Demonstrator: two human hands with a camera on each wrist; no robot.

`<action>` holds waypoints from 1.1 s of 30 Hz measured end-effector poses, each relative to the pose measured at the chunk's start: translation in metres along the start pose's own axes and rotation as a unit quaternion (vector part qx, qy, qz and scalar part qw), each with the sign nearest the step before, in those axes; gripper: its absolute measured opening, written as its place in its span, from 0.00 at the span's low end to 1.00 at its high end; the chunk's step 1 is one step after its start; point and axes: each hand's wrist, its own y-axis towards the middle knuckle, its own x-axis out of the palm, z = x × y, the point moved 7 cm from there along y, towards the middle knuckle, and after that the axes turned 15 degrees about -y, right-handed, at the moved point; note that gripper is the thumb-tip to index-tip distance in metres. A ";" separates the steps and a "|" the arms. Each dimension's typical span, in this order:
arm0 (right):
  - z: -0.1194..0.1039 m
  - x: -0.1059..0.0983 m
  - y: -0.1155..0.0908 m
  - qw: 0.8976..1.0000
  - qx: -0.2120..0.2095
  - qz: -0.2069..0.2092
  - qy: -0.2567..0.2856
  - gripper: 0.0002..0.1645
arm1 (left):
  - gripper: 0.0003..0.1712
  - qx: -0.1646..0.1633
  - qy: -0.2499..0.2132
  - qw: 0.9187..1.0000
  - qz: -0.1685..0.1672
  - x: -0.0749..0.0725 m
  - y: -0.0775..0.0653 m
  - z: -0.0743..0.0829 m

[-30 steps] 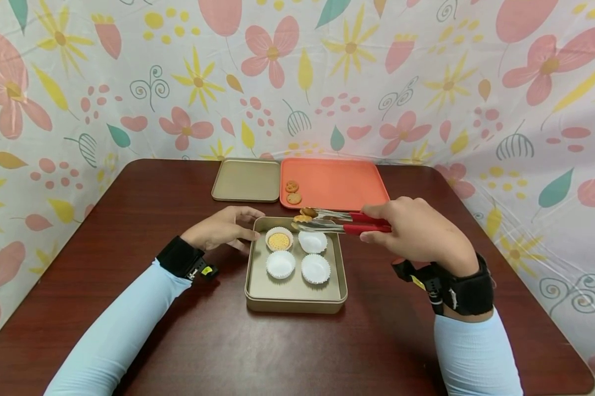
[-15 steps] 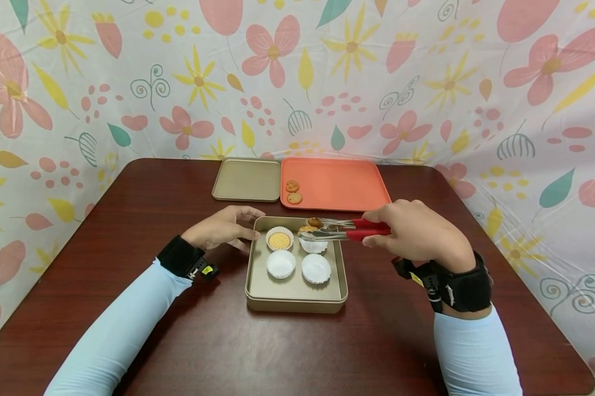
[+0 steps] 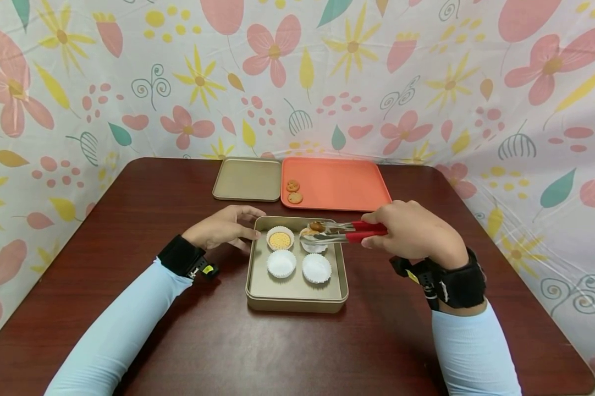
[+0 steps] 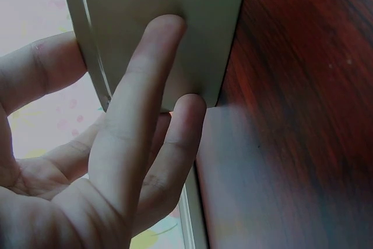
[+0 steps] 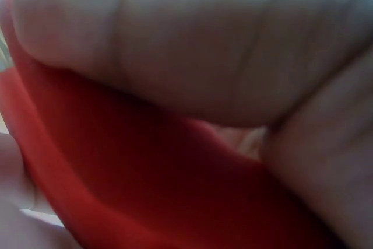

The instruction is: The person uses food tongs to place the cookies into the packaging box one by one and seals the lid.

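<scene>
My right hand [image 3: 416, 228] grips tongs with red handles [image 3: 369, 226]; in the right wrist view, the thumb [image 5: 175, 45] lies along the red grip. The metal tong tips stand over the back-right white paper baking cup [image 3: 316, 248], with a golden cookie [image 3: 306, 232] at their ends, partly hidden by the tongs. My left hand [image 3: 223, 226] touches the left wall of the gold baking tin [image 3: 297, 306]; the left wrist view has extended fingertips against that wall [image 4: 204, 45]. A yellow cookie [image 3: 280, 241] fills the back-left cup. The front-left cup [image 3: 281, 264] and front-right cup [image 3: 317, 268] hold nothing.
Behind the tin, a flat gold tray [image 3: 248, 179] lies beside an orange tray [image 3: 339, 184]. Two cookies [image 3: 295, 197] sit at the orange tray's left side. A floral cloth [image 3: 297, 82] hangs behind the dark wooden table [image 3: 203, 341].
The right hand's tongs have come from the tin's back edge slightly right and down, bringing the cookie over the back-right cup. My left hand has stayed at the tin.
</scene>
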 end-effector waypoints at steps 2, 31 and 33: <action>0.001 0.001 0.001 1.000 0.006 -0.009 0.006 0.28 | 0.34 0.000 0.001 1.000 0.001 0.000 0.000 0.000; 0.001 -0.006 -0.004 1.000 0.002 0.005 0.018 0.24 | 0.34 0.004 0.007 1.000 0.003 -0.001 0.000 0.000; 0.000 -0.008 -0.005 1.000 0.001 0.012 0.019 0.25 | 0.34 0.004 0.008 1.000 0.004 0.000 0.000 0.001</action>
